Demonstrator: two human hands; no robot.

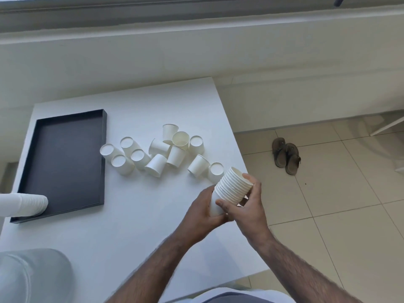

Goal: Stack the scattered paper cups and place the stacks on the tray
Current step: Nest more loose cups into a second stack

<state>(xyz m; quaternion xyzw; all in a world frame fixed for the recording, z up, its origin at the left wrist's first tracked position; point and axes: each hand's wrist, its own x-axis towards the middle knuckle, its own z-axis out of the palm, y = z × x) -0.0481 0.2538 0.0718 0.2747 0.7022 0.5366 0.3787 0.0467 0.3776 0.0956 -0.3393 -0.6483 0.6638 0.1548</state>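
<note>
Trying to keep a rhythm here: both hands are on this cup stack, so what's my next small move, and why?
Probably free the right hand and take the nearest loose cup, just beyond the stack; the left hand holds its base, and other cups lie scattered.

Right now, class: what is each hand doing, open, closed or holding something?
Left hand: grips the lower end of the cup stack.
Right hand: grips the same stack higher up.

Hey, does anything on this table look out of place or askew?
Yes. One stack lies on its side over the tray's near left corner instead of standing in it. The loose cups beside the tray are jumbled, some tipped over, some upside down. The held stack looks even. Nothing looks spilled or damaged.
</note>
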